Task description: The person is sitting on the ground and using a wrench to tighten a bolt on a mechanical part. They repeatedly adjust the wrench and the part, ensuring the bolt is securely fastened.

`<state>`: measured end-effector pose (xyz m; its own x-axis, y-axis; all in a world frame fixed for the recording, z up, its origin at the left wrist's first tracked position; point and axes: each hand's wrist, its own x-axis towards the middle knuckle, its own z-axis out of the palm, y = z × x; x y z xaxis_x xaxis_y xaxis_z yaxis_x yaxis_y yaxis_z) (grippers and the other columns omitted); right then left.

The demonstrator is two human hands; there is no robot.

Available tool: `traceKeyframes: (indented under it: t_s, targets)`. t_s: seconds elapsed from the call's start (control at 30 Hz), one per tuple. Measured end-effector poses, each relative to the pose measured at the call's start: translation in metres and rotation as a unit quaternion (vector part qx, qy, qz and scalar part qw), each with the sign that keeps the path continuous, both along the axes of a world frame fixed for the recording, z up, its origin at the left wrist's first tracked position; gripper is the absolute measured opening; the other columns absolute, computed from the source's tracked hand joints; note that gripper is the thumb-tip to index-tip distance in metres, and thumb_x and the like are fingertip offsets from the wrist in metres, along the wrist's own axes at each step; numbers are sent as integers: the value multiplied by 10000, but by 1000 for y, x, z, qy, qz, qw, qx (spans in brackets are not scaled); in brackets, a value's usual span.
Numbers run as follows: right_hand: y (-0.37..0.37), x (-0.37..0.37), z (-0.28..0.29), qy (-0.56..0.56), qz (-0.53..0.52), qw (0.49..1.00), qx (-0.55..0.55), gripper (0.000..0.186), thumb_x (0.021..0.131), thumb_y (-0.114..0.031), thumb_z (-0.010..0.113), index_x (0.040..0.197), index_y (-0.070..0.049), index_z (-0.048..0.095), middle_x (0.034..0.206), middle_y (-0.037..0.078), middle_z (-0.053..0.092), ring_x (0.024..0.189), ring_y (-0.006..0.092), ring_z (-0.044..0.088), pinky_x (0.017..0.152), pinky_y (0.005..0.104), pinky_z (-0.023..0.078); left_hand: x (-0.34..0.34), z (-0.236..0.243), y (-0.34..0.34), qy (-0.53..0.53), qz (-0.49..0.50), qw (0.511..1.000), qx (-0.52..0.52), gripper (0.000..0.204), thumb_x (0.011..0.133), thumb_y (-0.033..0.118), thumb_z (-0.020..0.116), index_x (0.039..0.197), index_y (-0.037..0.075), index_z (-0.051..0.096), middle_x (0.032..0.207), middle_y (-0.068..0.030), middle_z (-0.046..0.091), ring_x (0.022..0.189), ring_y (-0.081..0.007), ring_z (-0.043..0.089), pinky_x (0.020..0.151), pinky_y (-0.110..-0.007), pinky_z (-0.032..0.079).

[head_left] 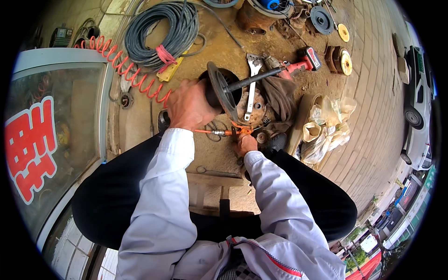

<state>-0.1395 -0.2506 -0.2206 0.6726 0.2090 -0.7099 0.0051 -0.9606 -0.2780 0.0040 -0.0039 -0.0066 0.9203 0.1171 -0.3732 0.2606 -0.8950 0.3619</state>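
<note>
My left hand is wrapped round a dark, round metal part with a broad flange and a long black shaft, held tilted above the dirty ground. My right hand is closed on an orange air tool with a silver coupling, low and right of the flange. Between the shaft and tool lie a silver wrench, a rusty plate with holes and a brown rag. A red-and-black cordless tool lies beyond, at the shaft's far end.
A glass door stands at my left. Coiled black hose, red spiral hose and rusty parts lie beyond. Plastic bags and a rusty stack with a yellow disc are at right, by paving and parked cars.
</note>
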Motion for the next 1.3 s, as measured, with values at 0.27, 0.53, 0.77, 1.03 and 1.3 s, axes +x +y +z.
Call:
traceKeyframes:
  t_s: [0.27,0.53,0.77,1.03,1.3]
  targets:
    - [-50,127,153,126,-501,590,620,255,881,-58,792,1108,-43,676,981,78,739,847,203,731,801,390,628,1,3,2,-7,7,1000,-27,438,720,407,830,1034,113,750,1022,-129,730,1055,-345,662,885,-472,552]
    - [30,172,200,-142,-452,646,598,310,917,-26,773,1184,33,626,1016,123,733,865,199,726,737,353,635,-3,-7,4,-47,-4,999,-27,510,666,423,878,1066,129,760,959,-173,710,969,-372,676,818,-498,554]
    - [58,163,197,-192,-422,699,544,366,1011,-87,676,1332,7,526,1043,84,690,894,181,719,711,327,642,-4,-10,5,-41,-9,999,-28,528,672,408,875,1110,142,747,974,-153,715,992,-352,671,828,-495,550]
    - [62,161,200,-229,-407,703,536,292,1035,-79,633,1282,18,512,1034,92,670,884,150,678,745,338,632,-3,-11,2,-58,1,997,-43,478,670,394,874,1054,131,762,984,-144,722,1005,-342,671,830,-487,552]
    - [70,156,183,-306,-358,720,509,292,1034,-23,612,1295,18,488,1094,83,642,925,129,637,821,283,555,-2,-9,5,-52,2,998,-33,457,683,385,860,1046,127,761,968,-118,727,989,-347,674,817,-482,554]
